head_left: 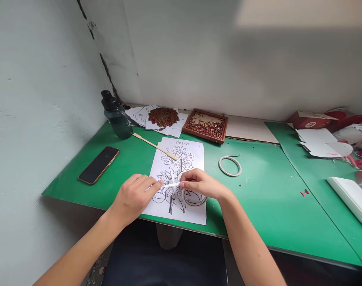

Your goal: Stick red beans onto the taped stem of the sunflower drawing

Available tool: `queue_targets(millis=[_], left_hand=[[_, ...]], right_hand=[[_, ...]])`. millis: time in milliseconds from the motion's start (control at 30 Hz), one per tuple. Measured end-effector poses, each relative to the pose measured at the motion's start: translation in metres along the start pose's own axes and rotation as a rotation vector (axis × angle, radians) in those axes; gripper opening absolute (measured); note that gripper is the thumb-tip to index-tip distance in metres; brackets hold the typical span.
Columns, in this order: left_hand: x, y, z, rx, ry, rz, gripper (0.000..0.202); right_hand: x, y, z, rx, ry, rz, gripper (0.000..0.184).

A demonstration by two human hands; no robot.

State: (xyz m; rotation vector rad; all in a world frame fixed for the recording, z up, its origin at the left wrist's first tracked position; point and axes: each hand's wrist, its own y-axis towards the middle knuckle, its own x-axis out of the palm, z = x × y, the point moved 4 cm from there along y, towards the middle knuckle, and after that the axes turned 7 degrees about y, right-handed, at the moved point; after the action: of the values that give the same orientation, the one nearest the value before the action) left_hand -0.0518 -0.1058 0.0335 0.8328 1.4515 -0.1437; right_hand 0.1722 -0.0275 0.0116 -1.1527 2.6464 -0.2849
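A white sheet with a black line drawing of flowers (183, 159) lies near the front edge of the green table (258, 198). Over its lower half my left hand (136, 196) and my right hand (203, 184) each pinch one end of a thin white strip of tape (171, 184) stretched between them. A roll of tape (195, 200) lies on the sheet under my right hand, partly hidden by it. A wooden stick (155, 147) rests across the sheet's upper left corner.
A black phone (99, 165) lies at the left and a dark bottle (117, 117) stands by the wall. Behind are papers topped with red seeds (163, 117) and a brown tray of seeds (206, 126). A second tape ring (230, 166), paper scraps and a white case (350, 196) lie right.
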Motion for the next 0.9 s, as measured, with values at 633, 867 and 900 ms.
queue_targets(millis=[633,867,900], left_hand=[[0.028,0.007,0.006,-0.661,-0.854,-0.079,0.023],[0.038,0.004,0.005,-0.695,-0.890,-0.152,0.020],[0.040,0.001,0.004,-0.709,-0.896,-0.160,0.021]], right_hand=[[-0.005,-0.003,0.001,-0.021,0.071,0.030,0.027],[-0.011,-0.004,0.003,-0.014,0.042,0.075,0.028],[-0.012,-0.004,0.003,-0.006,0.037,0.084,0.028]])
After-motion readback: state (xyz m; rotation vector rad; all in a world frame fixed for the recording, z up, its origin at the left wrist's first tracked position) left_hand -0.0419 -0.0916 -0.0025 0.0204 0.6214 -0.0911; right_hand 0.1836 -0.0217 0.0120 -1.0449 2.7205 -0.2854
